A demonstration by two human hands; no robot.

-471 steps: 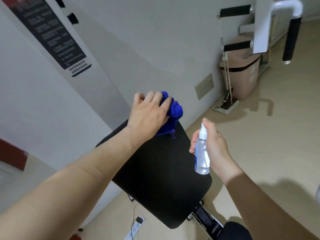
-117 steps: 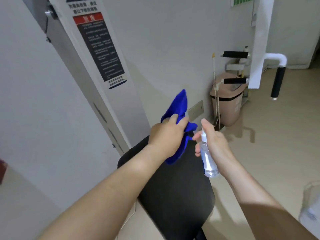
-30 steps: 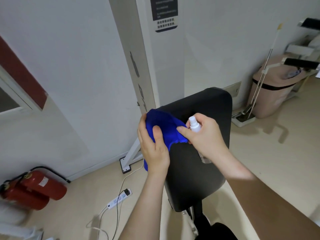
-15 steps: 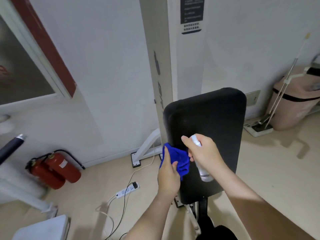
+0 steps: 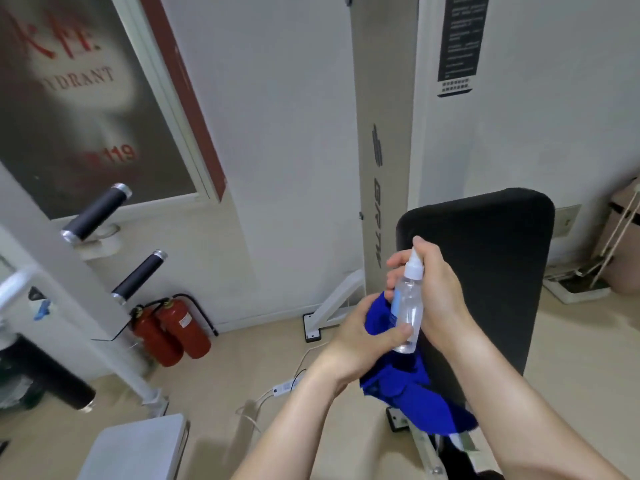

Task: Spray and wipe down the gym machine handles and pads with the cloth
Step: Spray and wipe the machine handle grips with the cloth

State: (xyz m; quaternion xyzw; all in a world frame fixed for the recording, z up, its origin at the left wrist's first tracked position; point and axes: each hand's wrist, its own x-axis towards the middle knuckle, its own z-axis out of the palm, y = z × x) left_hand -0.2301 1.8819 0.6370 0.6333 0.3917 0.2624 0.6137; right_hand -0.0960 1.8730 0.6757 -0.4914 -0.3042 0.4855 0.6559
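Blue cloth [image 5: 415, 393] has come off the black pad [image 5: 491, 271] and now hangs bunched in the curled left hand [image 5: 367, 334], near the pad's left edge. The right hand [image 5: 440, 292] grips the spray bottle [image 5: 408, 306], forefinger on top. The handles [image 5: 138, 277] at far left are probably next.

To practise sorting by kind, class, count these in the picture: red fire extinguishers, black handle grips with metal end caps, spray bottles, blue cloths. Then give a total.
red fire extinguishers: 2
black handle grips: 2
spray bottle: 1
blue cloth: 1
Total: 6
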